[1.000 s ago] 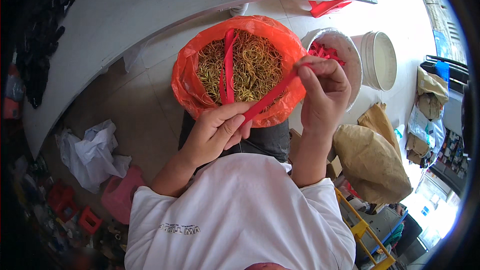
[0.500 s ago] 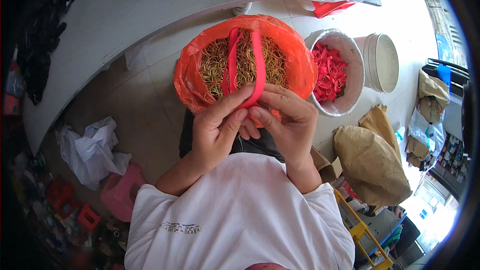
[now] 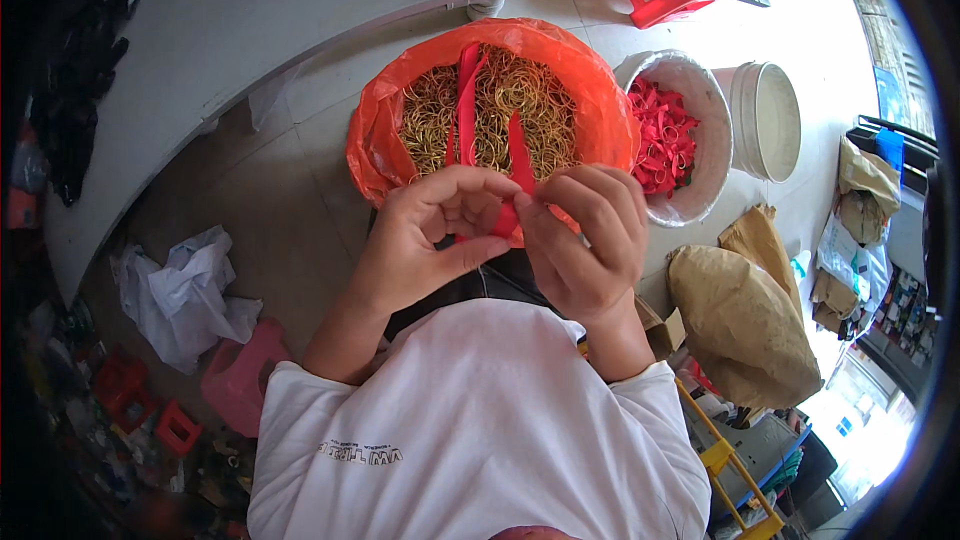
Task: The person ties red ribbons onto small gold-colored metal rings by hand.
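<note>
My left hand (image 3: 425,225) and my right hand (image 3: 592,240) meet over the near rim of an orange plastic bag (image 3: 605,105). Between them they hold a red ribbon (image 3: 521,152), one end of which stands up above my fingers. The left fingers and thumb curl around the ribbon's lower part, and the right thumb and fingertips pinch it close by. A longer red strip (image 3: 466,105) hangs over the gold-coloured wire rings (image 3: 530,90) that fill the bag. Whether a ring is inside the ribbon is hidden by my fingers.
Right of the bag stands a white bucket (image 3: 712,100) of red ribbon pieces (image 3: 660,135), beside an upright pale bucket (image 3: 775,125). A brown paper sack (image 3: 745,325) lies nearer. A curved grey table (image 3: 250,10) spans the far left; a pink stool (image 3: 240,380) stands below it.
The ribbon's tall loop has become a short upright end. My right hand has shifted slightly right and turned, now pinching at the fingertips; the left hand's fingers have spread from its thumb.
</note>
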The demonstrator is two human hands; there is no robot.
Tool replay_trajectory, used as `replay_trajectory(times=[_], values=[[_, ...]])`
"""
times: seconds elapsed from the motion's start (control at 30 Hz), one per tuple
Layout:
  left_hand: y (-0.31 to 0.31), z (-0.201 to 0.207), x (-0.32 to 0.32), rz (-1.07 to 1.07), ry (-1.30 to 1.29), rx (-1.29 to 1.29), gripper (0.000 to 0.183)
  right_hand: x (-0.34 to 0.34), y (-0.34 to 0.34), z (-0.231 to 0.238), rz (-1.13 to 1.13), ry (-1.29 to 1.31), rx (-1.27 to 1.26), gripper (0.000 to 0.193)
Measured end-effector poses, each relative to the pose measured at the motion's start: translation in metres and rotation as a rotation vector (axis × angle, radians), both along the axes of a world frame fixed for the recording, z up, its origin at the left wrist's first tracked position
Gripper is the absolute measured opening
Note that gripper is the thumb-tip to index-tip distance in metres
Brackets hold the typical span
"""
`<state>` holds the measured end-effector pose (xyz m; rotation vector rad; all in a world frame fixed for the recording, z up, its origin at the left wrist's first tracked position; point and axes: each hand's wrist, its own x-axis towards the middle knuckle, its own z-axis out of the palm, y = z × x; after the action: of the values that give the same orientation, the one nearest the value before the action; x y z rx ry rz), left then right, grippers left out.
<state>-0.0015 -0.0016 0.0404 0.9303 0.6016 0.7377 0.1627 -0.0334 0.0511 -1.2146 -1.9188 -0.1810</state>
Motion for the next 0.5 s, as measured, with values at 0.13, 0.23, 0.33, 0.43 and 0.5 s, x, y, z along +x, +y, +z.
replay_trajectory(times=[0.13, 0.23, 0.33, 0.43, 0.5], values=[[0.002, 0.0, -0.005, -0.001, 0.195, 0.131, 0.021, 0.001, -0.013, 0.01, 0.173, 0.498, -0.577, 0.018], [0.001, 0.001, -0.007, 0.045, 0.279, 0.321, 0.012, 0.003, -0.01, 0.011, 0.254, 0.572, -0.638, 0.017], [0.003, 0.003, -0.005, 0.043, 0.394, 0.476, 0.016, 0.003, -0.012, 0.008, 0.225, 0.61, -0.69, 0.013], [0.001, -0.004, -0.005, 0.056, 0.274, 0.481, 0.014, 0.007, -0.014, 0.013, 0.222, 0.79, -0.828, 0.01], [0.0, -0.008, -0.009, -0.032, 0.109, 0.287, 0.011, 0.011, -0.009, 0.016, 0.32, 0.75, -0.803, 0.009]])
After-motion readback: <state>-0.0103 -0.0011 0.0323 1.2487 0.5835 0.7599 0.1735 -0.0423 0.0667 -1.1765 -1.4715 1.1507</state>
